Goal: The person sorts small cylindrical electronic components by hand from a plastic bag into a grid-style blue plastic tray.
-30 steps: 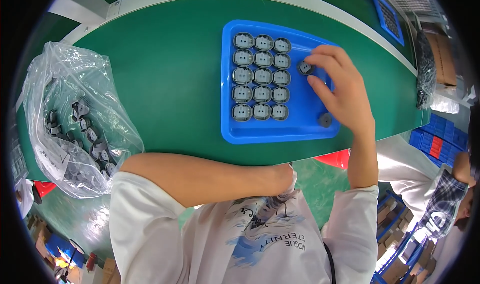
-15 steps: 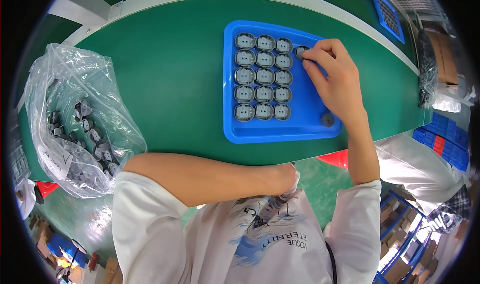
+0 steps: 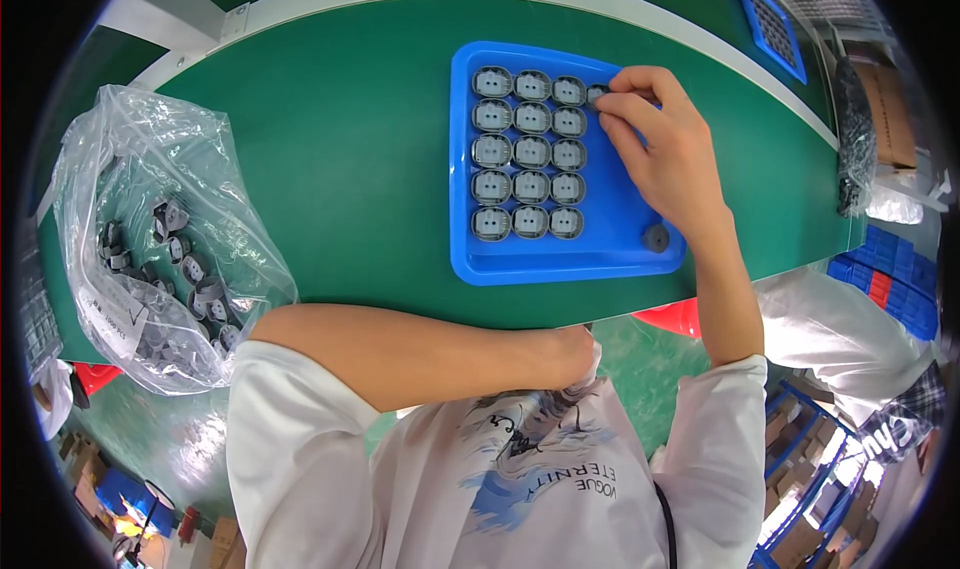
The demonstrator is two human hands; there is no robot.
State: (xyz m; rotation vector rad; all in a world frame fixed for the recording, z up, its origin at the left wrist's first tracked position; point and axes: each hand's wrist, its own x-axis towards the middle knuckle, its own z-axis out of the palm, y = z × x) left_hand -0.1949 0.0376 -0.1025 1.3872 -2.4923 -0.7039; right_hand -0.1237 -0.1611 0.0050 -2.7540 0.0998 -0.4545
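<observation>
One small grey part [image 3: 597, 94], light and rigid, we pinch by its rim in our right hand [image 3: 665, 154] over the blue tray [image 3: 600, 254], upper centre; left hand [image 3: 570, 354] grip unclear.

Bright, even overhead light is seen across the green desk [image 3: 350, 169]. Glare is thrown off the clear plastic bag [image 3: 150, 239] and the blue tray [image 3: 560, 259] rim. Shadows are soft and short. Straight edges are bent by fisheye distortion; corners are blacked out. Focus is sharp centrally.
</observation>
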